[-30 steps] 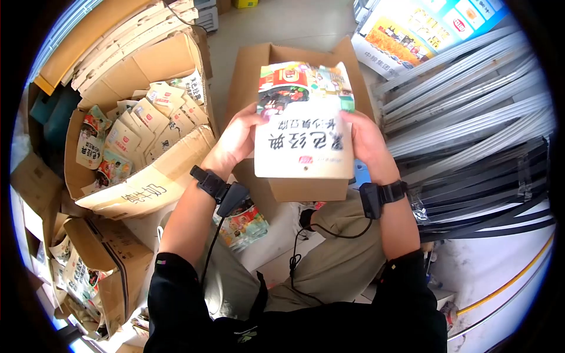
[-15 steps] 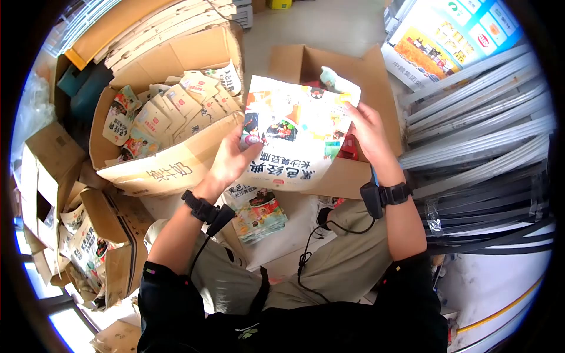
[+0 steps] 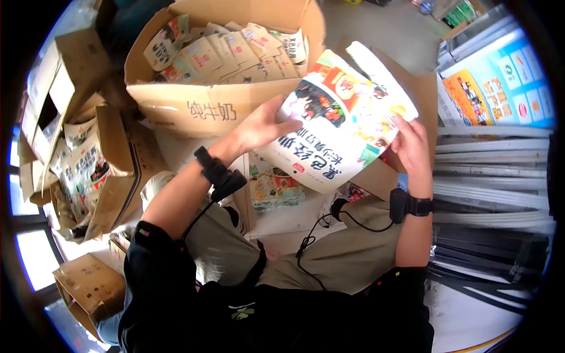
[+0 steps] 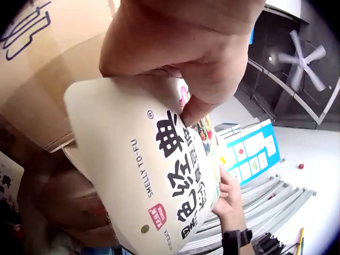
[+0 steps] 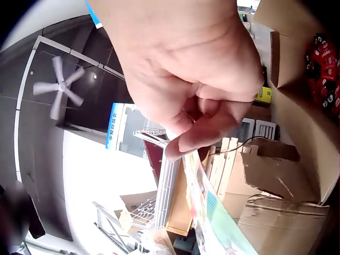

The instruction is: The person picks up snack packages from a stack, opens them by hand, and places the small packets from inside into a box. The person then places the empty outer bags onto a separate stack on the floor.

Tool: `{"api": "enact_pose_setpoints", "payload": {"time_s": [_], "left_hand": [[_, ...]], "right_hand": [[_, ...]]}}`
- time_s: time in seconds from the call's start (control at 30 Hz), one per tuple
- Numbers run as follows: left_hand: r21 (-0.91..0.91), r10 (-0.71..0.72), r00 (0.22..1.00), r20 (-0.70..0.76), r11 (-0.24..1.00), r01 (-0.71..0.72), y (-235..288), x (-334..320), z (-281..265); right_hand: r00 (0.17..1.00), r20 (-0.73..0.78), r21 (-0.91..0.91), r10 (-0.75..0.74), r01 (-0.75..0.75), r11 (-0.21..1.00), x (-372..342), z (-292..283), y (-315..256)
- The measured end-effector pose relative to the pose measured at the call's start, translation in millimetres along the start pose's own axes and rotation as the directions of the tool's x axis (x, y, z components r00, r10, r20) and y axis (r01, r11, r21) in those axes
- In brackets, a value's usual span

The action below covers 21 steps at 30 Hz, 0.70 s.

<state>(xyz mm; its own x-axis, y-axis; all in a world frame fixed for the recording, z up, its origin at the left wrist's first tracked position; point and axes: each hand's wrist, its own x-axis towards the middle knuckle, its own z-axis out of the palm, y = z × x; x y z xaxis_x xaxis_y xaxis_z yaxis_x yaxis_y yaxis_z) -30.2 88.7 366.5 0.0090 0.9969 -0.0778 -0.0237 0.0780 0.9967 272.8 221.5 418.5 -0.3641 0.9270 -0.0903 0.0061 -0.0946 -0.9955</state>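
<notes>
In the head view, your left hand (image 3: 256, 129) and right hand (image 3: 412, 147) hold the printed pouch (image 3: 329, 120) beside the carton (image 3: 259, 105); handling appears partway: lifted, not yet released. Left wrist view: your fingers (image 4: 201, 109) pinch one side. Right wrist view: they pinch the opposite edge.

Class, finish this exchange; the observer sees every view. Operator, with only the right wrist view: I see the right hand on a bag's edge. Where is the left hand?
Observer: In the head view, the left hand grips the bag at its left edge in the picture.
Operator: Are there any English words on the bag?
Observer: Yes, the left wrist view shows SMELLY TO-FU printed beside large dark characters.
Operator: What lies below it?
Observer: In the head view, a pile of printed packets on the floor.
</notes>
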Motion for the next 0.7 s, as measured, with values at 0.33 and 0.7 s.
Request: {"api": "enact_pose_setpoints", "payload": {"time_s": [0.33,0.7], "left_hand": [[-0.645,-0.045,0.969,-0.244,0.753,-0.128,5.8,0.4,-29.4],[-0.467,0.130,0.968,-0.216,0.856,-0.220,27.4,20.3,-6.7]], "right_hand": [[0.998,-0.067,0.356,-0.008,0.032,0.934,-14.4,15.0,0.9],[0.999,0.045,0.268,-0.005,-0.007,0.963,-57.0,5.2,29.7]]}}
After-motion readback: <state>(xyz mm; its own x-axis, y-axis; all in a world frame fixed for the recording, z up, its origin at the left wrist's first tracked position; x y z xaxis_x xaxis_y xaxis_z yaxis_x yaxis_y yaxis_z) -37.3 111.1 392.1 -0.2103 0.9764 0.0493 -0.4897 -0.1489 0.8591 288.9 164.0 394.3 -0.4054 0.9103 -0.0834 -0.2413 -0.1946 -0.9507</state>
